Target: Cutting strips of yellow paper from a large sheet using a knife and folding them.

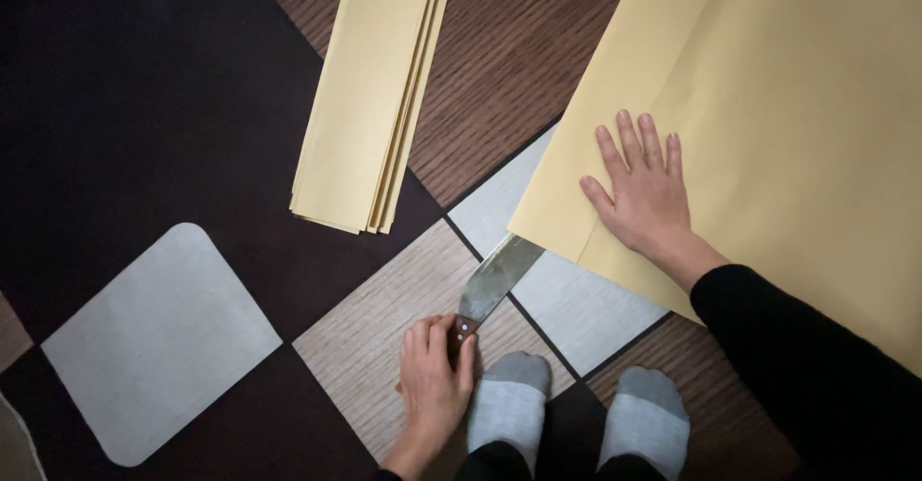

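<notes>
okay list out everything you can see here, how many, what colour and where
big sheet: one, tan, folded, right, on floor
strip stack: one, tan, top centre
knife: one, grey blade, brown handle, tip under the sheet's fold
floor: patchwork of dark, wood-grain and pale grey tiles
socks: two, grey, bottom centre
left hand: one, grip on knife handle
right hand: one, flat on sheet, black sleeve

A stack of folded yellow paper [370, 97] lies on the floor [144, 107]. The floor has dark, brown wood and light grey squares. Two feet in grey socks [509, 409] stand on it.
</notes>
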